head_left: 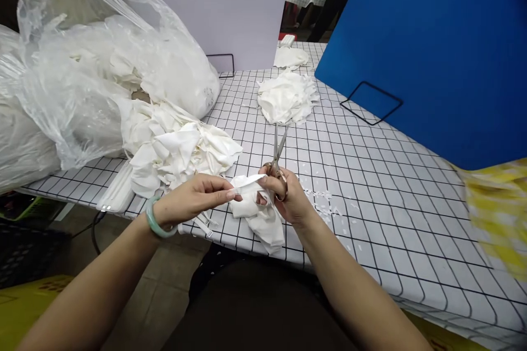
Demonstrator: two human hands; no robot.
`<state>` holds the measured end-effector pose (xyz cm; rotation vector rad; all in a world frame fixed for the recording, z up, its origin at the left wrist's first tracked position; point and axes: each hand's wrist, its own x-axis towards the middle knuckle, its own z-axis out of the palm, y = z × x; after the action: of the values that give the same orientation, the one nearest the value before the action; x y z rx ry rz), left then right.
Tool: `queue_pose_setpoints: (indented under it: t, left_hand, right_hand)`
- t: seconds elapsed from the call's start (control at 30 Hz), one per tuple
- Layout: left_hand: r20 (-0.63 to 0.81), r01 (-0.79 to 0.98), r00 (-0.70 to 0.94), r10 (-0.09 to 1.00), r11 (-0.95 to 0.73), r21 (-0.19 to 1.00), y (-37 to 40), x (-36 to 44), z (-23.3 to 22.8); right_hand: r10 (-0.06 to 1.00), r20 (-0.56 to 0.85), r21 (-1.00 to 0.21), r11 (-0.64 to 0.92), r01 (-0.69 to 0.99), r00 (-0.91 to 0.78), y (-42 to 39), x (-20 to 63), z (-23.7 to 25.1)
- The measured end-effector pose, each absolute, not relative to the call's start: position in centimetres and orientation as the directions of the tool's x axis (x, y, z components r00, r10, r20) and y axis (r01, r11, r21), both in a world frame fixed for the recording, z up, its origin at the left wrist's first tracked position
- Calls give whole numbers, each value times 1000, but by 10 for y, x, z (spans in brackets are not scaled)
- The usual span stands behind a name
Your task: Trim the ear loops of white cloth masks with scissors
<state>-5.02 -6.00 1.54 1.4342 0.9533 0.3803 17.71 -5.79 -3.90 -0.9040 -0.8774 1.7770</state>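
Observation:
Between my hands a piece of white fabric (259, 219) is stretched along its upper edge, its lower part draping onto the table's front edge. My left hand (201, 196), below a green bangle, pinches the left end of that edge between thumb and fingers. My right hand (288, 194) has scissors (276, 153) looped on its fingers, the blades pointing away and slightly parted. Its thumb and fingertips also hold the fabric's right end. A heap of crumpled white fabric pieces (185, 151) lies left of my hands. Beyond the scissors sits a second white pile (286, 97).
A big clear plastic bag (115, 60) of white fabric stands at the left. Small white scraps (323, 203) lie right of my right hand on the checked tablecloth (370, 186). A pale panel (206, 5) and a blue panel (432, 55) stand behind; yellow checked cloth (498, 214) is at right.

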Motion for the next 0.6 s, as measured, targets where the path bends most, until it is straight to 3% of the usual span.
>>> queue_pose_setpoints:
  t: [0.1,0.17,0.23,0.3,0.43,0.6]
  left_hand:
    - [-234,263,662,712,73,962,-67,-37,17]
    - [-93,205,679,728,-66,977,-72,-26,19]
    - [100,139,626,773,-237,962,-77,-15,18]
    - [242,37,519,820,-305,952,-81,-4,10]
    - [192,-179,319,928,-140,974,-87,13,-13]
    - [135,-112,202,970,-114,987,-94,24,-27]
  right_hand:
    - [909,-258,-847,-376,-375,-327,-56,180,-37]
    - [901,-269,-843,-391,-368,-340,-57,174,-40]
    - [886,-274,-836,-412,-363,-374,-61,163,-47]
    - [880,-257,-830,-413,-375,-400,-67,152,-53]
    - [906,-199,-891,-327,-316,-374,-81,154,-55]
    - [967,-163,-983,-143,115,-194,-101,205,-47]
